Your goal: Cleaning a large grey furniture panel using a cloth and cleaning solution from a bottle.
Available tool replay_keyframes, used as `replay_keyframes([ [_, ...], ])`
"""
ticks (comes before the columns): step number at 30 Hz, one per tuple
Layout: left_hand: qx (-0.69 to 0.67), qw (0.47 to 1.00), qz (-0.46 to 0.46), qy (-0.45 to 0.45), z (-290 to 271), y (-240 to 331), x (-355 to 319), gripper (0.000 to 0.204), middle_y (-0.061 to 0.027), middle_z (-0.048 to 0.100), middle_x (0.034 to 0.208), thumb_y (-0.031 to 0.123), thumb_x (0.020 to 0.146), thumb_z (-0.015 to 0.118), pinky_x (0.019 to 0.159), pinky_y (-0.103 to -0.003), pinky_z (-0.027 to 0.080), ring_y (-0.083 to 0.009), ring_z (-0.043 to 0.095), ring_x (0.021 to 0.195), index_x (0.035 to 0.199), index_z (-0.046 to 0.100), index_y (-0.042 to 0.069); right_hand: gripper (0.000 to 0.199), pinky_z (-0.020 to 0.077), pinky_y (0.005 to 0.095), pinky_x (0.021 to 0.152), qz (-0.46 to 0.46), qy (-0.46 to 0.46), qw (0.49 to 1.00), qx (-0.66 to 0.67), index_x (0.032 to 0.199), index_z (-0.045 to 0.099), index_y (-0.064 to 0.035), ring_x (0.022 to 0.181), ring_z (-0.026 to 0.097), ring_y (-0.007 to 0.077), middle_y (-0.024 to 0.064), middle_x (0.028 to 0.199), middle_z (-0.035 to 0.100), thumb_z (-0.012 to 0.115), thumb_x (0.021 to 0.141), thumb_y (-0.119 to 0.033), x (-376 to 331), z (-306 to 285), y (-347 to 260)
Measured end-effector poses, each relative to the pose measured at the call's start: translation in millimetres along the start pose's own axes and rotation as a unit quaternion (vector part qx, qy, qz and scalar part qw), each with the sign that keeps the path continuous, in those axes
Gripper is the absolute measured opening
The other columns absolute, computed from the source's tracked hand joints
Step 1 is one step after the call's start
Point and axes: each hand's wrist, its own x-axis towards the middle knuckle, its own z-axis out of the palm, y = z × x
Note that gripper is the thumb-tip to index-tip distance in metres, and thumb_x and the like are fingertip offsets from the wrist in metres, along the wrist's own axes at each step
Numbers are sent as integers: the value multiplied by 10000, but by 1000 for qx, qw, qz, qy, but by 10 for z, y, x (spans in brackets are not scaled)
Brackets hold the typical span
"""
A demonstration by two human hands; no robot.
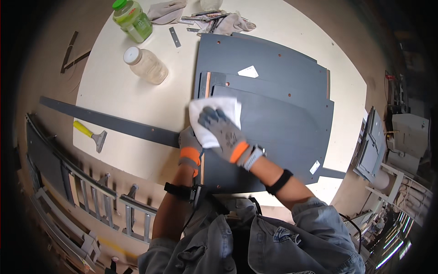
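The white cloth (200, 111) is near the middle of the frame, spread over the left edge of the dark grey panels (278, 123). The right hand (222, 132), in a grey glove with an orange cuff, lies on top of this cloth. Its fingers are a little blurred, so I cannot tell whether they grip the cloth or only press on it. The left hand (188, 140), gloved in the same way, is just beside it, at the panels' left edge. Its fingers are mostly hidden, and I cannot tell if they are closed on something.

The panels are stacked on the pale table (109, 86), and one white label (248, 71) lies on them at upper centre. From the left hand, a long dark strip (114, 121) goes toward the left of the frame. Below this strip there is a scraper (97, 138) with a yellow handle. In the upper left stand a green bottle (133, 25) and a jar (149, 68) with a white lid.
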Motion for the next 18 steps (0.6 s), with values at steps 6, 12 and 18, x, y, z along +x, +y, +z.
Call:
replay_keyframes([
  [6, 13, 996, -49, -74, -38, 46, 63, 115, -99, 674, 738, 48, 728, 650, 559, -305, 490, -169, 617, 581, 821, 643, -20, 633, 161, 382, 1131, -24, 17, 999, -44, 1337, 384, -60, 1340, 266, 283, 129, 1404, 353, 558, 798, -342, 116, -246, 414],
  [12, 50, 999, 7, -20, -9, 33, 25, 113, -115, 666, 720, 50, 736, 628, 545, -314, 486, -170, 631, 593, 816, 633, -29, 685, 139, 386, 1136, 24, -13, 1000, -15, 1340, 384, -60, 1348, 249, 279, 121, 1401, 359, 559, 775, -406, 90, -117, 71],
  [18, -83, 993, -57, -69, 49, 150, -45, 50, -88, 634, 664, 27, 750, 602, 487, -294, 474, -153, 602, 511, 776, 623, -10, 714, 146, 382, 1137, 5, 49, 999, 23, 1347, 376, -75, 1347, 254, 276, 142, 1379, 374, 627, 724, -316, 180, -266, 453],
])
